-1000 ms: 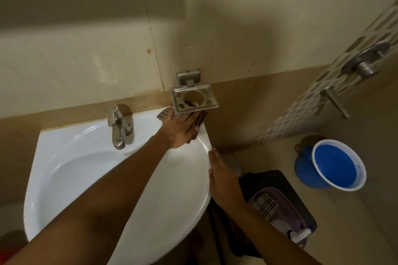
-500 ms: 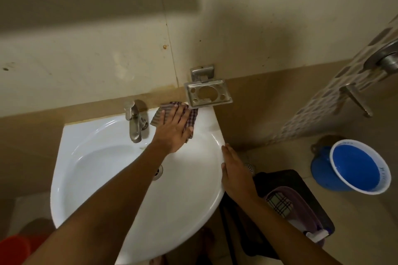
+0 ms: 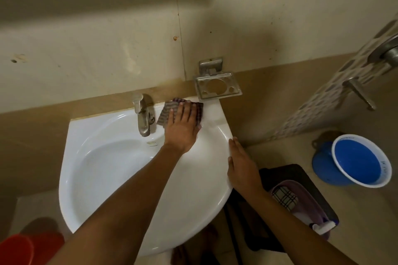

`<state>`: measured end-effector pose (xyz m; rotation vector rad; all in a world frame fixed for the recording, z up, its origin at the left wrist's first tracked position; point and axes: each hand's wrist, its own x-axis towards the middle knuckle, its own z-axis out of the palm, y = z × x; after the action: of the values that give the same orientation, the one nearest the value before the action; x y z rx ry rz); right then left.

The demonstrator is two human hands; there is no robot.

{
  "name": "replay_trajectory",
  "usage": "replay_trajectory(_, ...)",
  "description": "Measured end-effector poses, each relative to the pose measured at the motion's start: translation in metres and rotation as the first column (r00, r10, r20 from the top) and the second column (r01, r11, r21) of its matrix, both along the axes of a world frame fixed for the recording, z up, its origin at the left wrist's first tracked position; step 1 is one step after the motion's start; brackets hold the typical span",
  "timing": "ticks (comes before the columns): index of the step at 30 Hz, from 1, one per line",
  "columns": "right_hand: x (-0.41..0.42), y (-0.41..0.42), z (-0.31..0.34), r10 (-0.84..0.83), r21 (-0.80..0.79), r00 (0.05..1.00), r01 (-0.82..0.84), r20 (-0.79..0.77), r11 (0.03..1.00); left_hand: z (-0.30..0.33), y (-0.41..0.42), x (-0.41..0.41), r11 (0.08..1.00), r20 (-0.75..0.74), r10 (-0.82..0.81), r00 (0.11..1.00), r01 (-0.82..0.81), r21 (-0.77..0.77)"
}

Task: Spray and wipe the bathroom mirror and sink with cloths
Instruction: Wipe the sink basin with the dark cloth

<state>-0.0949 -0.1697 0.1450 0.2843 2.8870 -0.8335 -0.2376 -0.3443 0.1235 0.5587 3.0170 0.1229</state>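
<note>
A person's left hand (image 3: 183,129) presses a checked cloth (image 3: 172,112) flat against the back ledge of the white sink (image 3: 107,168), between the faucet (image 3: 143,118) and the wall-mounted soap holder (image 3: 217,89); the fingers lie straight, not curled. The right hand (image 3: 241,168), its grip also apart, steadies the rim. A wide sweep here could likely snag the cloth on the faucet base or knock knuckles on the holder above, and a wet rim may let the bracing hand slip.
</note>
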Motion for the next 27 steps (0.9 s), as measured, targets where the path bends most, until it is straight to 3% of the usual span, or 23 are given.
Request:
replay_trajectory(3,0.001,-0.005,0.002,-0.055,-0.041,0.998,0.055,-0.005,0.998,0.005,0.026,-0.003,0.992,0.030,-0.107,0.994,0.105,0.062)
replay_trajectory(6,0.007,-0.008,0.003,-0.183,-0.198,0.982,0.169,-0.055,0.966,0.004,0.056,0.011,0.973,0.096,-0.188,0.977,0.172,0.155)
replay_trajectory(9,0.018,-0.006,0.007,-0.293,-0.278,0.953,0.261,-0.080,0.924,-0.004,0.071,0.054,0.918,0.173,-0.286,0.943,0.217,0.332)
replay_trajectory(12,0.034,-0.005,0.013,-0.352,-0.264,0.931,0.317,-0.095,0.911,-0.007,0.074,0.113,0.808,0.347,-0.325,0.880,0.067,0.586)
replay_trajectory(14,0.046,-0.002,0.017,-0.409,-0.243,0.908,0.379,-0.086,0.893,-0.003,0.068,0.143,0.823,0.408,-0.346,0.845,0.064,0.564)
replay_trajectory(17,0.067,0.000,0.021,-0.454,-0.245,0.887,0.423,-0.085,0.872,0.009,0.044,0.177,0.865,0.386,-0.417,0.823,0.228,0.447)
replay_trajectory(21,0.082,-0.007,0.023,-0.425,-0.249,0.903,0.396,-0.070,0.884,0.014,0.026,0.208,0.918,0.385,-0.353,0.852,0.238,0.317)
replay_trajectory(24,0.083,-0.012,0.026,-0.383,-0.245,0.920,0.354,-0.083,0.903,0.010,0.041,0.195,0.925,0.433,-0.262,0.862,0.096,0.368)
replay_trajectory(27,0.082,-0.006,0.024,-0.367,-0.255,0.925,0.334,-0.095,0.907,0.011,0.070,0.160,0.893,0.608,-0.072,0.790,-0.221,0.393)
